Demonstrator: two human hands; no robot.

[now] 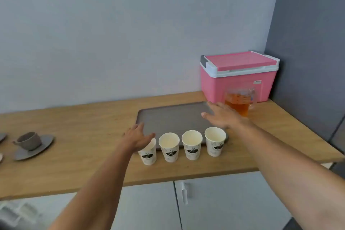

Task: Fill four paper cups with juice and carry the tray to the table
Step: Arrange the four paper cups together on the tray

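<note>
Several white paper cups stand in a row on the wooden counter [74,136], just in front of a grey tray [171,117]: the leftmost cup [148,156], then a second cup [169,146], a third cup [192,144] and the rightmost cup [215,141]. All look empty. A clear jug of amber juice [238,103] stands behind the tray's right corner. My left hand [137,137] hovers open over the leftmost cup and the tray's left edge. Above the tray's right side, my right hand [221,115] is spread open just short of the jug.
A pink cooler box [239,76] with a white-rimmed lid sits at the back right against the wall. A grey cup on a saucer [30,144] stands at the left of the counter. Grey cabinet doors [224,201] run below the counter's front edge.
</note>
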